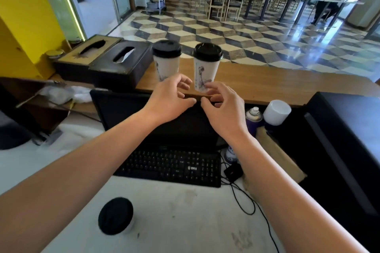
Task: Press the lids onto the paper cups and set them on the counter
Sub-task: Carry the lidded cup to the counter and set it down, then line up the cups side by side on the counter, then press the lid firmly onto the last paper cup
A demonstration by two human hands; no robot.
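Two white paper cups with black lids stand upright on the wooden counter (pixel 267 84): the left cup (pixel 166 61) and the right cup (pixel 206 68), a small gap between them. My left hand (pixel 170 98) hovers just in front of the left cup, fingers spread and curled, holding nothing. My right hand (pixel 222 109) is just below the right cup's base, fingers apart, empty. A third cup with a black lid (pixel 115 215) stands on the white desk near me, lower left.
Two tissue boxes (pixel 102 59) sit on the counter left of the cups. A black monitor (pixel 144 113) and keyboard (pixel 170 166) lie under my hands. A spray can (pixel 254 117), a white cup (pixel 276 112) and a mouse (pixel 233 171) stand to the right.
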